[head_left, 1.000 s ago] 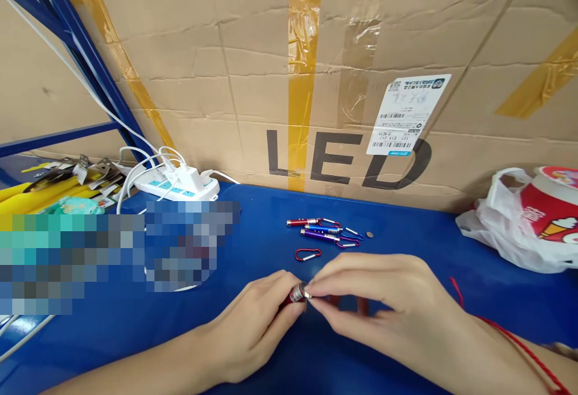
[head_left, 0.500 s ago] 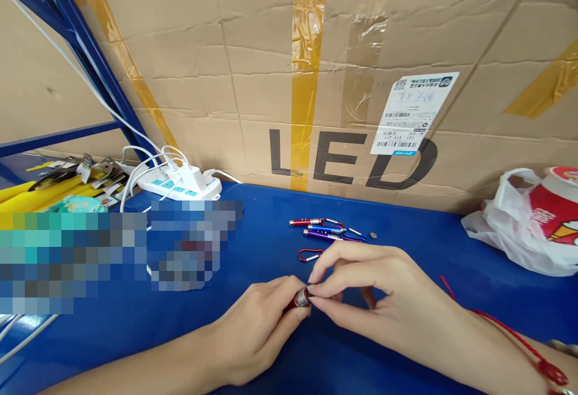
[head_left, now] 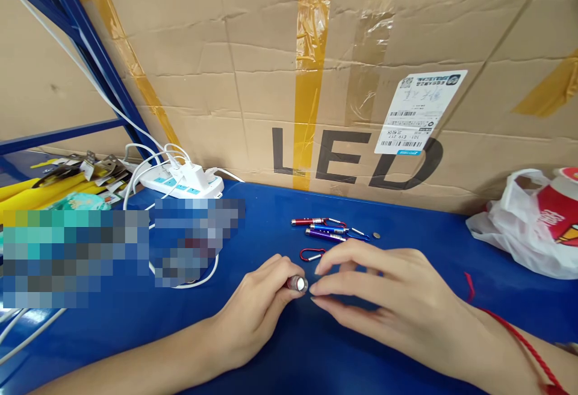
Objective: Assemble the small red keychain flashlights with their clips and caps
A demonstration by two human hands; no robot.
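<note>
My left hand (head_left: 259, 307) is closed round a small red penlight (head_left: 297, 283). Its end points right and toward me, and a bright silvery disc shows inside the rim. Just to the right, my right hand (head_left: 388, 292) has its thumb and fingers apart, close to that end but not touching it. Beyond the hands lie a red penlight (head_left: 307, 222), a blue penlight (head_left: 327, 228) and a purple penlight (head_left: 324, 235), each with a clip. A loose red carabiner clip (head_left: 311, 255) rests nearer, and a small round button cell (head_left: 376, 235) lies to their right.
A large cardboard box (head_left: 253, 82) marked LED stands along the back of the blue table (head_left: 266, 220). At left are a white power strip (head_left: 180, 183) with cables, yellow packaged items (head_left: 45, 187) and a blurred patch. A white plastic bag (head_left: 501, 226) sits at right.
The fingers of my right hand have parted and come off the penlight's end. My left hand has turned the penlight, so its end now faces me more.
</note>
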